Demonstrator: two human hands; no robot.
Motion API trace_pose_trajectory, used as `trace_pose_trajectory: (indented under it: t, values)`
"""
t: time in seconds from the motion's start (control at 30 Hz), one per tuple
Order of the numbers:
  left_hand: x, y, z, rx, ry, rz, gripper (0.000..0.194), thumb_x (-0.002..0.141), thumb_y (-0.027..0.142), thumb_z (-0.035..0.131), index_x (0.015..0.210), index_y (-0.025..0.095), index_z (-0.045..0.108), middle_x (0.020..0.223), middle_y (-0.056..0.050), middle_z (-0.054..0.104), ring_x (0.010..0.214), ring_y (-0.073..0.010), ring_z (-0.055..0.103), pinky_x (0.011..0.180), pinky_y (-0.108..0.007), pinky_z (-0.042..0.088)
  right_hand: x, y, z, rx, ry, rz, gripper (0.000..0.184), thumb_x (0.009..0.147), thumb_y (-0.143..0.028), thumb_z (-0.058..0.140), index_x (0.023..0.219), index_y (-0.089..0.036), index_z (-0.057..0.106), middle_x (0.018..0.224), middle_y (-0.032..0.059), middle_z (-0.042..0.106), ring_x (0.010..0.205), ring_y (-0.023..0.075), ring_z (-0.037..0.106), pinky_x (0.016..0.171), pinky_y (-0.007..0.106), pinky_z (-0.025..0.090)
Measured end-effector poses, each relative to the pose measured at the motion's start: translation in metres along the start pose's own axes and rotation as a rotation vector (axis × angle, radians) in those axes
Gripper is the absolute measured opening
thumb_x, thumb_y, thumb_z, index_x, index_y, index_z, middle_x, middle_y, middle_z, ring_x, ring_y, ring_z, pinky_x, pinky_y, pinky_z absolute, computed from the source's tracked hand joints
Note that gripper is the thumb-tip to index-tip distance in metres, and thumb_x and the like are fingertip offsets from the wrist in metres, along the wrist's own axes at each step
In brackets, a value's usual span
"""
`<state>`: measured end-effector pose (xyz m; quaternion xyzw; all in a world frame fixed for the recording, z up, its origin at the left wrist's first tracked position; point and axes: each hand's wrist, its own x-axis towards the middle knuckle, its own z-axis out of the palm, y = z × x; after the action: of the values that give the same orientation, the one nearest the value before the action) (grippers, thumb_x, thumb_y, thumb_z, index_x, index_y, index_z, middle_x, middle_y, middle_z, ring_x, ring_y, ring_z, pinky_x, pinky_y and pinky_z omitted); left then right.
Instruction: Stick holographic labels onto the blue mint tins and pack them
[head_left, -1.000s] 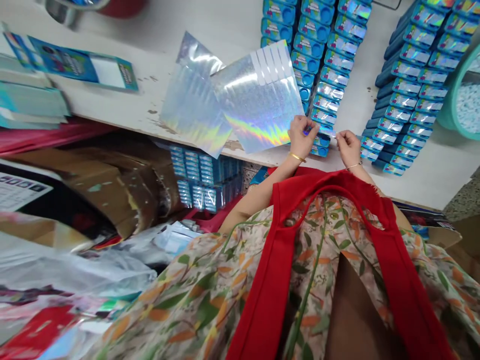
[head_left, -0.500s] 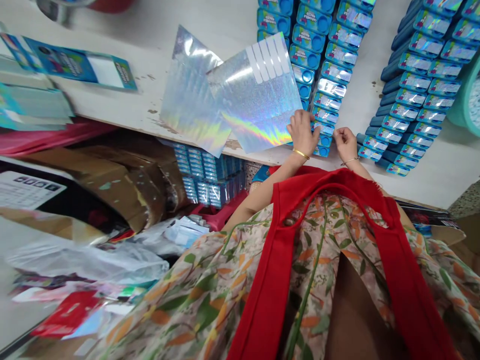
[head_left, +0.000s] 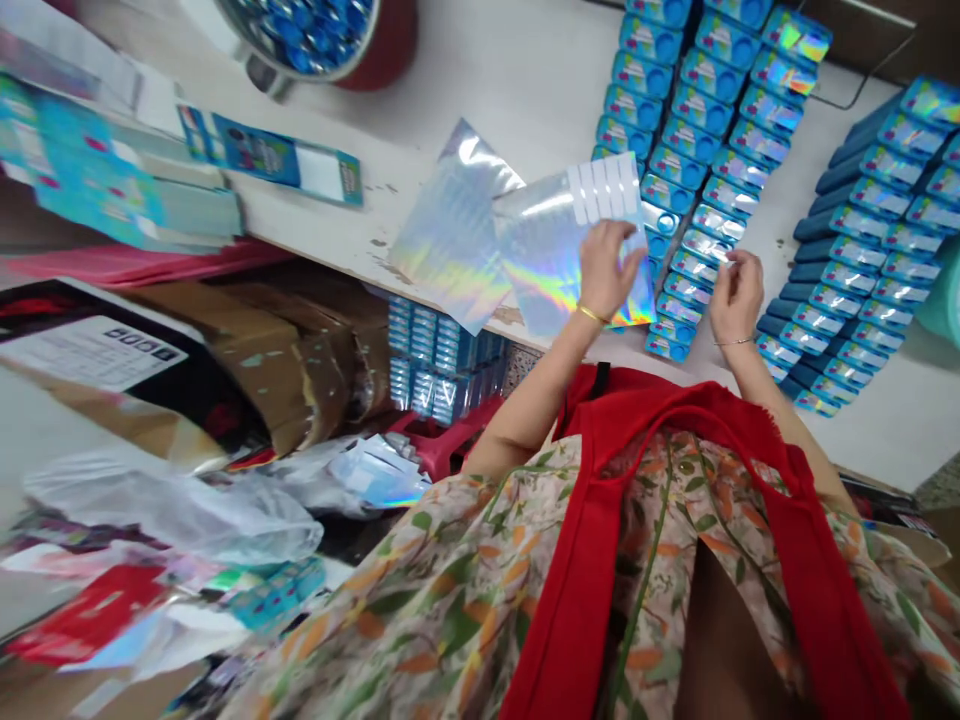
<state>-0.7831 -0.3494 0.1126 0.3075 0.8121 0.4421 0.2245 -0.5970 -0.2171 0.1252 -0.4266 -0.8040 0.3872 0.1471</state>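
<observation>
Now the person's left hand point(head_left: 604, 275) lies at about 2 o'clock from the middle of the view, over the lower right part of a shiny sheet point(head_left: 544, 255); half a second ago it was by the near end of the blue boxes point(head_left: 727, 195). That shift probably means attention has passed from the boxes back to the sheet. Its fingers are loosely bent, thumb and forefinger apart, with nothing visible between them; whether the fingertips touch the sheet I cannot tell.

The right hand point(head_left: 737, 295) is further round, towards half past 2, just beside those rows. It has moved slightly up the row from its near end. Its fingers are drawn in close to the thumb (a tiny pale spot shows there, too blurred to name), so I cannot tell if it holds anything.

The sheet lies at about 1 o'clock on the desk point(head_left: 495, 60), its pale bars point(head_left: 604, 192) at its top right, overlapping a second sheet point(head_left: 454, 225) on its 9 o'clock side. More boxes point(head_left: 859, 255) stand towards 3 o'clock, and a pot point(head_left: 396, 45) at 11.
</observation>
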Motion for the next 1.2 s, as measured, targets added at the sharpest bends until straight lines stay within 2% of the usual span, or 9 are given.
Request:
trace_pose_trajectory:
  t: [0.17, 0.3, 0.4, 0.67, 0.9, 1.0, 1.07, 1.13, 1.2]
  values:
    - [0.094, -0.072, -0.068, 0.068, 0.135, -0.033, 0.03, 0.086, 0.05, 0.075, 0.102, 0.026, 0.064, 0.11, -0.007, 0.064, 0.117, -0.028, 0.054, 0.109, -0.051, 0.036, 0.067, -0.069, 0.069, -0.1, -0.384, -0.308, 0.05, 0.105, -0.045, 0.027, 0.138, -0.021, 0.055, 0.122, 0.0134, 0.062, 0.119, 0.0282, 0.06, 0.106, 0.051, 0.046]
    - [0.123, -0.111, -0.074, 0.159, -0.037, -0.051, 0.021, 0.079, 0.045, 0.078, 0.085, 0.027, 0.069, 0.1, -0.01, 0.065, 0.109, -0.033, 0.055, 0.106, -0.056, 0.038, 0.096, -0.087, 0.128, -0.26, -0.562, -0.311, 0.047, 0.106, -0.036, 0.031, 0.142, -0.016, 0.054, 0.121, 0.0156, 0.063, 0.113, 0.028, 0.063, 0.104, 0.049, 0.047]
    - [0.117, -0.114, -0.067, 0.121, -0.049, -0.021, 0.018, 0.079, 0.049, 0.073, 0.08, 0.032, 0.07, 0.098, -0.01, 0.066, 0.108, -0.0364, 0.054, 0.101, -0.058, 0.041, 0.101, -0.079, 0.142, -0.309, -0.567, -0.28, 0.044, 0.106, -0.034, 0.035, 0.142, -0.017, 0.054, 0.121, 0.015, 0.063, 0.112, 0.0286, 0.064, 0.103, 0.05, 0.047]
    - [0.076, -0.079, -0.074, 0.093, -0.018, -0.009, 0.031, 0.085, 0.061, 0.064, 0.083, 0.03, 0.065, 0.112, -0.011, 0.068, 0.115, -0.0361, 0.054, 0.108, -0.058, 0.035, 0.101, -0.06, 0.144, -0.153, -0.527, -0.344, 0.053, 0.106, -0.048, 0.031, 0.137, -0.015, 0.057, 0.115, 0.0105, 0.061, 0.111, 0.024, 0.063, 0.102, 0.043, 0.049]
    - [-0.02, -0.01, -0.096, 0.08, 0.083, -0.056, 0.033, 0.084, 0.054, 0.072, 0.079, 0.024, 0.059, 0.084, -0.004, 0.064, 0.095, -0.0257, 0.06, 0.102, -0.046, 0.041, 0.109, -0.064, 0.146, -0.142, -0.511, -0.326, 0.053, 0.103, -0.054, 0.039, 0.134, -0.017, 0.061, 0.115, 0.0111, 0.063, 0.11, 0.0258, 0.063, 0.103, 0.046, 0.049]
    - [-0.052, 0.021, -0.099, -0.126, 0.245, -0.139, 0.032, 0.086, 0.051, 0.073, 0.08, 0.024, 0.058, 0.078, 0.0, 0.06, 0.078, -0.017, 0.057, 0.085, -0.035, 0.047, 0.091, -0.075, 0.124, 0.049, -0.446, -0.21, 0.062, 0.099, -0.068, 0.038, 0.128, -0.02, 0.063, 0.113, 0.0099, 0.064, 0.105, 0.0223, 0.063, 0.1, 0.041, 0.051]
    - [-0.062, 0.033, -0.092, -0.332, 0.291, -0.222, 0.033, 0.085, 0.05, 0.075, 0.081, 0.024, 0.057, 0.076, 0.002, 0.056, 0.072, -0.0132, 0.056, 0.074, -0.03, 0.047, 0.063, -0.08, 0.098, 0.29, -0.421, -0.009, 0.077, 0.094, -0.08, 0.023, 0.118, -0.019, 0.065, 0.102, 0.0076, 0.066, 0.087, 0.0169, 0.064, 0.085, 0.035, 0.054]
    - [-0.068, 0.04, -0.078, -0.495, 0.26, -0.293, 0.032, 0.083, 0.046, 0.078, 0.079, 0.023, 0.055, 0.073, 0.004, 0.054, 0.069, -0.0108, 0.055, 0.07, -0.027, 0.046, 0.026, -0.081, 0.066, 0.507, -0.457, 0.19, 0.089, 0.086, -0.088, 0.015, 0.108, -0.019, 0.066, 0.089, 0.0053, 0.066, 0.07, 0.0137, 0.06, 0.067, 0.031, 0.052]
    - [-0.073, 0.043, -0.057, -0.601, 0.187, -0.352, 0.029, 0.082, 0.036, 0.081, 0.077, 0.022, 0.055, 0.071, 0.005, 0.054, 0.067, -0.0093, 0.055, 0.069, -0.025, 0.046, -0.013, -0.078, 0.035, 0.609, -0.464, 0.253, 0.081, 0.08, -0.093, 0.03, 0.096, -0.021, 0.065, 0.081, 0.0028, 0.066, 0.068, 0.0138, 0.06, 0.064, 0.03, 0.05]
